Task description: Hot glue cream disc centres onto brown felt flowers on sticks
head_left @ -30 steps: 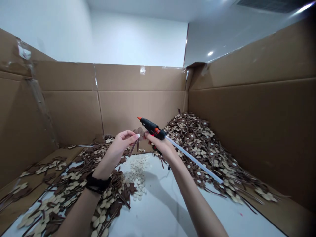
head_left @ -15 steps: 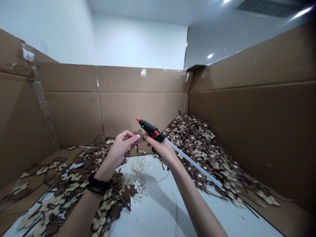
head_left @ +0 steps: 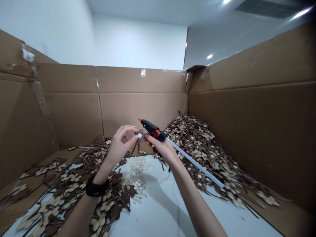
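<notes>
A brown felt flower (head_left: 140,139) with a white round disc (head_left: 139,135) at its centre and thin dangling strips is between my hands. My left hand (head_left: 120,141) has its thumb and fingertips at the flower's left edge, its upper fingers stretched out. In my right hand (head_left: 161,148) is a black glue gun (head_left: 150,127) with an orange nozzle, pointing up and left. A long translucent glue stick (head_left: 195,161) sticks out of its back. My right thumb and fingertips also pinch the flower's right edge.
White discs (head_left: 138,177) lie loose on the white board (head_left: 158,210). Brown and cream flowers (head_left: 71,187) spread over the left side. A tall heap of flowers (head_left: 197,141) with white discs rises at the right. Cardboard walls (head_left: 143,105) stand around.
My left thumb has slid off the flower's centre, so the white disc now shows. The left fingers have straightened and lifted slightly. The glue gun has shifted a little to the right.
</notes>
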Demonstrator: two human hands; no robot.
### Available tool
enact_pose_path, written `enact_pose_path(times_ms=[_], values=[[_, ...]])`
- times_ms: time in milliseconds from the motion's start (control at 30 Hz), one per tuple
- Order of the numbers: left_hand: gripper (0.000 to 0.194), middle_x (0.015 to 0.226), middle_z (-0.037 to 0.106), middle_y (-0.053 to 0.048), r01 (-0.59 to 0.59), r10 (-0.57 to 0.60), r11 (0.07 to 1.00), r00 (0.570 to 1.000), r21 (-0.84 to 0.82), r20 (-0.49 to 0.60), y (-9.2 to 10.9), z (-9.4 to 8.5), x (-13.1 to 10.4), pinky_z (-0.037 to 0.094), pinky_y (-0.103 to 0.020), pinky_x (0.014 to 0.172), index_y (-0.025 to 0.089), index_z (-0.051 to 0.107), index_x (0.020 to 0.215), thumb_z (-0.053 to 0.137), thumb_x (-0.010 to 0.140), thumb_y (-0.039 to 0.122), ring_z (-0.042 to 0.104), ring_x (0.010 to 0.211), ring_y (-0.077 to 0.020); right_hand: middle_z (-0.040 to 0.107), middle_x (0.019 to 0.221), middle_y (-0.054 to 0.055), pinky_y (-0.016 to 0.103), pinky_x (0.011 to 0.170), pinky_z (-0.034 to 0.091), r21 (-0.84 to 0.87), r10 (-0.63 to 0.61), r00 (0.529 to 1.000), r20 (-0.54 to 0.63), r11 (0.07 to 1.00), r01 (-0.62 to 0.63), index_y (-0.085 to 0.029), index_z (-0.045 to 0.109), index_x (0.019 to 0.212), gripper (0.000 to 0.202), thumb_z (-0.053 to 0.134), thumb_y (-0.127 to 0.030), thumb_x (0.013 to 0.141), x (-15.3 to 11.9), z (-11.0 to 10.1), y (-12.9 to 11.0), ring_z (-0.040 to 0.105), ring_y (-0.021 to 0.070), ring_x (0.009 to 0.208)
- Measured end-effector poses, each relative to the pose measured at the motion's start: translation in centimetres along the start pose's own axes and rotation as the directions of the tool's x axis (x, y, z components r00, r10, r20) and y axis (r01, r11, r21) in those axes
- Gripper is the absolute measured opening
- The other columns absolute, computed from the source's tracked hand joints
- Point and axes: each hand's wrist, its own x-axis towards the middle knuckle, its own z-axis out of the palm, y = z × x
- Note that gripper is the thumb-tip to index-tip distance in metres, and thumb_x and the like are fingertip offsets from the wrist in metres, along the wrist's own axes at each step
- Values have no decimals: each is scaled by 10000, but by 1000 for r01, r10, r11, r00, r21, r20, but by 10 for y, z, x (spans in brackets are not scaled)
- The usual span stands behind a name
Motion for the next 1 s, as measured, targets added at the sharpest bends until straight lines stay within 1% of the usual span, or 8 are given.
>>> enact_pose_path(times_ms=[133,300,400,600,767,867,1000], values=[[136,1101,605,-59,-145,143,976,989,161,24,-4,-4,1,447,-263,747,212,663,906,596,835,307,542,1055,-183,620,688,36,227,577,394,29,-11,1000,27,1000,10,-147,649,721,240,619,-377,660,0,1,0,528,128,616],[99,1082,607,-48,-297,298,905,954,305,46,-4,-7,2,419,-343,910,222,663,889,585,850,268,521,1048,-180,640,705,47,225,565,397,46,5,999,36,999,-6,-146,656,722,257,627,-394,663,1,1,1,530,121,598],[73,1057,613,-34,-351,355,867,933,354,56,-1,-9,2,398,-347,944,218,652,865,589,849,251,520,1039,-172,637,699,47,224,576,403,44,17,999,39,999,-19,-142,654,711,257,629,-394,666,1,1,1,528,114,589],[74,1003,620,-33,-356,386,866,923,351,-15,4,-14,2,406,-328,921,207,641,837,573,858,228,535,999,-162,636,716,57,227,588,417,73,17,999,28,997,-19,-136,653,740,262,639,-389,675,1,0,2,541,120,612],[84,1007,625,-34,-371,387,849,921,376,34,3,-12,2,407,-336,920,216,651,872,593,847,271,531,1010,-171,640,732,51,227,611,437,99,-2,997,76,995,-5,-146,642,721,228,624,-368,672,2,1,3,556,122,648],[73,1016,622,-35,-378,381,846,922,375,69,2,-9,1,404,-334,915,218,646,868,584,851,254,524,1012,-171,647,743,50,227,612,436,88,-8,996,84,996,1,-146,648,724,224,620,-364,678,2,1,2,557,121,646],[66,1007,623,-31,-379,380,840,922,388,78,3,-9,1,398,-324,907,213,632,861,571,860,240,517,1008,-169,648,727,49,234,617,433,72,-12,996,83,997,6,-141,655,738,232,620,-366,694,2,1,4,547,118,623]])
